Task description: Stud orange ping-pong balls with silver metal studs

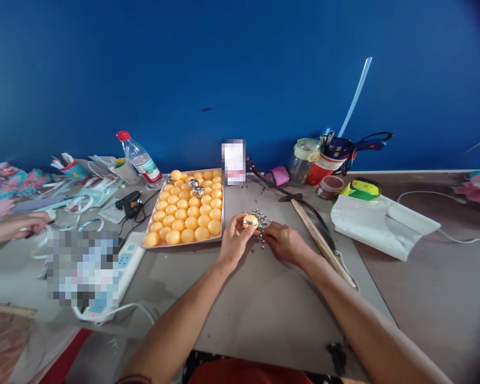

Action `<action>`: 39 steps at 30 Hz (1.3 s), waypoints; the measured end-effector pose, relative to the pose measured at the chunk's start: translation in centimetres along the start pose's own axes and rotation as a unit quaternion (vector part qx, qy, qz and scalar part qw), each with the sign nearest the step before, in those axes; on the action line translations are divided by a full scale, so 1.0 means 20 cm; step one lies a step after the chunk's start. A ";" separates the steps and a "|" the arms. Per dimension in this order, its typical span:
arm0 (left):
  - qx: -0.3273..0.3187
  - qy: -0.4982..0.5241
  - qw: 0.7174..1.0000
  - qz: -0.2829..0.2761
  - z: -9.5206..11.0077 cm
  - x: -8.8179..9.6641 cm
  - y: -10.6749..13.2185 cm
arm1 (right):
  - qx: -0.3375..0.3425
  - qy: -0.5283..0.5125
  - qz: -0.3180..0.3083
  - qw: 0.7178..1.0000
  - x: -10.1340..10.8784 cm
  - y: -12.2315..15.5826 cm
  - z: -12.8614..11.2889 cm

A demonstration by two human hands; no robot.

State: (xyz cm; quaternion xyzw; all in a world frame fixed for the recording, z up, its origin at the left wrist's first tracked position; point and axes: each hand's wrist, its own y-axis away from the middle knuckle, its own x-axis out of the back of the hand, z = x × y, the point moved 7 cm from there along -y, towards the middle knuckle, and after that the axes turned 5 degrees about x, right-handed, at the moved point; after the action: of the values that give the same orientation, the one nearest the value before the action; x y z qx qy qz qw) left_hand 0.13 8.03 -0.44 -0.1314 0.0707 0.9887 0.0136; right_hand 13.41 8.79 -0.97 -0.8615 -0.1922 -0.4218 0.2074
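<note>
In my left hand (235,244) is an orange ball (250,222) the size of a ping-pong ball, with a row of small silver pieces across it. My right hand (285,241) is just to the right, its fingers bent together and reaching down to a loose pile of tiny shiny silver beads (261,215) on the table. Whatever its fingertips pinch is too small to make out. Left of my hands stands a shallow box (223,213) filled with plain orange balls (191,223); a few silver-covered balls (198,191) lie on top of them.
A wooden stick (320,240) and a dark cable lie right of my hands, near a white sheet roll (384,221). Behind are a jar (304,160) and a red cup (324,168). On the left are a bottle (144,162), a glue gun (128,202), a power strip (124,261) and another person's hand (24,224).
</note>
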 end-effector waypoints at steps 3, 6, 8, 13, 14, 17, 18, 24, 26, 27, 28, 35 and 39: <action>0.005 0.001 1.000 -0.006 -0.01 0.00 0.00 | -0.048 -0.074 0.062 0.994 0.04 0.00 0.06; 0.005 0.002 1.000 -0.010 -0.01 0.00 0.00 | -0.096 -0.128 0.125 0.979 0.08 0.01 0.13; 0.005 0.001 1.000 -0.012 -0.02 0.00 0.00 | -0.088 -0.122 0.144 0.978 0.09 0.01 0.13; 0.007 0.007 1.000 -0.003 -0.01 0.00 0.00 | -0.053 -0.061 0.179 0.980 0.13 0.02 0.12; 0.007 0.007 1.000 0.000 -0.01 0.00 0.00 | -0.062 -0.046 0.192 0.978 0.14 0.03 0.13; 0.008 0.001 1.000 0.001 0.00 0.00 0.00 | -0.091 -0.007 0.213 0.973 0.17 0.05 0.18; 0.008 -0.003 1.000 -0.001 0.00 0.00 0.00 | -0.094 0.000 0.210 0.973 0.16 0.05 0.19; 0.003 -0.019 1.000 -0.003 0.00 0.00 0.00 | -0.070 0.012 0.166 0.984 0.11 0.05 0.19; 0.002 -0.019 1.000 -0.007 -0.01 0.00 0.00 | -0.071 0.020 0.147 0.986 0.09 0.04 0.18; 0.002 -0.019 1.000 -0.010 -0.01 0.00 0.00 | -0.072 0.025 0.136 0.988 0.09 0.04 0.18; 0.002 -0.019 1.000 -0.012 -0.01 -0.01 0.00 | -0.074 0.031 0.125 0.989 0.08 0.03 0.18; 0.007 -0.020 1.000 -0.008 -0.01 0.00 0.00 | -0.072 0.068 0.096 0.990 0.07 0.01 0.15; 0.010 -0.018 1.000 -0.012 -0.01 -0.01 0.00 | -0.070 0.039 0.128 0.989 0.08 0.02 0.17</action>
State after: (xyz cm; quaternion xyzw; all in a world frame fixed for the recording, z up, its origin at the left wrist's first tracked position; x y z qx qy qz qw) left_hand 0.34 7.99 -0.69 -0.1148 0.0792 0.9898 0.0285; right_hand 16.67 10.46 -1.60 -0.8743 -0.0425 -0.4374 0.2062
